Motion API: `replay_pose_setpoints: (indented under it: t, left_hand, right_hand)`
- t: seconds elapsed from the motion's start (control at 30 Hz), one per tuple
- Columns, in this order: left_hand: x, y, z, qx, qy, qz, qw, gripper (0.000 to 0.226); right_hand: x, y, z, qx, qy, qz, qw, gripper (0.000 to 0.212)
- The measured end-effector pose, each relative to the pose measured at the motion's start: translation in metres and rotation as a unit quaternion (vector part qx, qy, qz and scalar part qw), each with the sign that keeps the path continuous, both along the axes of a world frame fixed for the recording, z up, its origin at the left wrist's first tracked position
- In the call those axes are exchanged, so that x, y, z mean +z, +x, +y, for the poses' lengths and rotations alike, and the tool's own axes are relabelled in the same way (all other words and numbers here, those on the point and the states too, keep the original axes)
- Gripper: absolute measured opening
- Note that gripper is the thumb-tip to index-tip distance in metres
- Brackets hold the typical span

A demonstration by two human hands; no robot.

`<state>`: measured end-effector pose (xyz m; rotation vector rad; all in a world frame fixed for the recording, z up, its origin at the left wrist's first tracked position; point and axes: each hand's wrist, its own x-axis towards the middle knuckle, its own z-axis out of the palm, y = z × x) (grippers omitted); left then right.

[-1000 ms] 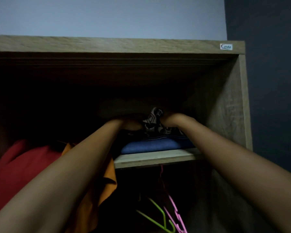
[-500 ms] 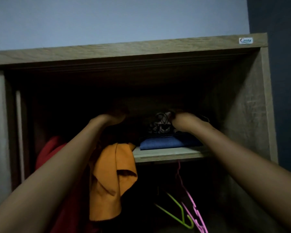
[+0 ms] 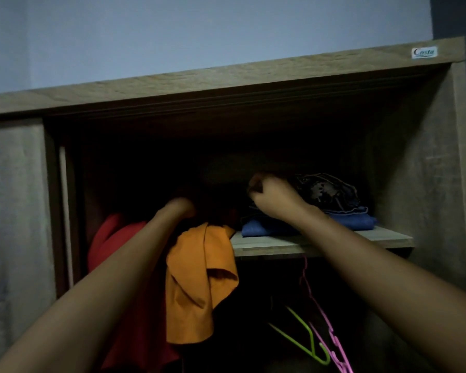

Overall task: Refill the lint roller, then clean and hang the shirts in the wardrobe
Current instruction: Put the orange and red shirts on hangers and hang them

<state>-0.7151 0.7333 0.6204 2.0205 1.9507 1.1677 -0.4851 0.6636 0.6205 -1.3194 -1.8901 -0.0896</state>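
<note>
Head view: since half a second ago the right hand (image 3: 273, 196) has crossed from the right of the dark patterned garment (image 3: 330, 188) to its left edge. Its fingers are curled tight above the blue folded cloth (image 3: 357, 221) on the shelf (image 3: 280, 243); cannot tell whether they pinch fabric. Left hand (image 3: 179, 208) now slightly lower, fingers lost in shadow, grip cannot tell. Hands apart. Orange shirt (image 3: 202, 281) and red shirt (image 3: 111, 238) hang in the wardrobe (image 3: 226, 84)
</note>
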Motion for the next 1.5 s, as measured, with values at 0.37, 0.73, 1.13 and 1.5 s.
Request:
replay_pose_setpoints:
  t: [0.37, 0.73, 1.13, 1.5]
  left_hand:
    - [0.004, 0.036, -0.110, -0.291, 0.217, 0.001, 0.932, 0.011]
    - [-0.019, -0.005, -0.123, -0.187, 0.293, 0.007, 0.938, 0.022]
    - [-0.026, -0.042, -0.121, -0.166, 0.182, -0.025, 0.969, 0.061]
    - [-0.027, -0.028, -0.150, -0.142, 0.205, 0.119, 0.961, 0.027]
  right_hand:
    - [0.006, -0.002, 0.004, 0.253, -0.277, 0.329, 0.867, 0.054]
    - [0.006, -0.024, -0.009, 0.236, -0.252, 0.410, 0.844, 0.018]
    - [0.028, -0.018, -0.065, 0.252, -0.059, 0.411, 0.874, 0.023]
    - [0.034, -0.005, -0.139, 0.344, -0.028, 0.390, 0.854, 0.032]
